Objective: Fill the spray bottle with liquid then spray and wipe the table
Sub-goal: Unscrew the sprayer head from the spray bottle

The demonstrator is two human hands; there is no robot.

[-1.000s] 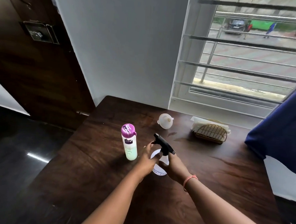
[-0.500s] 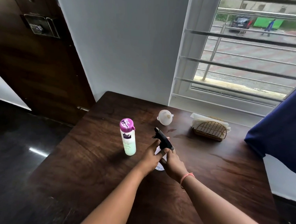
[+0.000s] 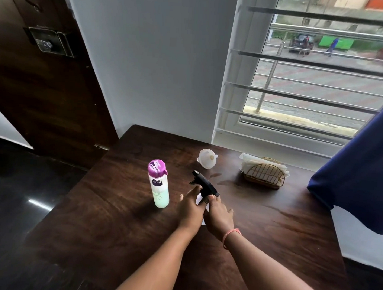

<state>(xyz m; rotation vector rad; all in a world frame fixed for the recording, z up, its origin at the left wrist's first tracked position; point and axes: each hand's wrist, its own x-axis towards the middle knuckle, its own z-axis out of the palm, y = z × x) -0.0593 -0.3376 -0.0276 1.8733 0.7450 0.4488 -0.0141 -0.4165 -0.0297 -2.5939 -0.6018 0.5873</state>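
Note:
A spray bottle with a black trigger head [image 3: 204, 185] stands near the middle of the dark wooden table [image 3: 115, 218]. Its clear body is mostly hidden behind my hands. My left hand [image 3: 190, 208] wraps the bottle from the left. My right hand [image 3: 218, 215] grips it from the right, fingers up at the black collar. A pale green liquid bottle with a purple cap [image 3: 158, 184] stands upright just left of my hands. A white funnel [image 3: 207, 158] lies on its side behind the sprayer.
A gold wire holder with white napkins [image 3: 264, 174] sits at the back right by the barred window. A blue curtain [image 3: 357, 175] hangs over the table's right edge. A dark wooden door [image 3: 40, 81] is to the left, with dark floor below.
Both hands have closed tighter around the spray bottle, hiding more of its clear body. The black trigger head has turned slightly. The other things on the table have not moved.

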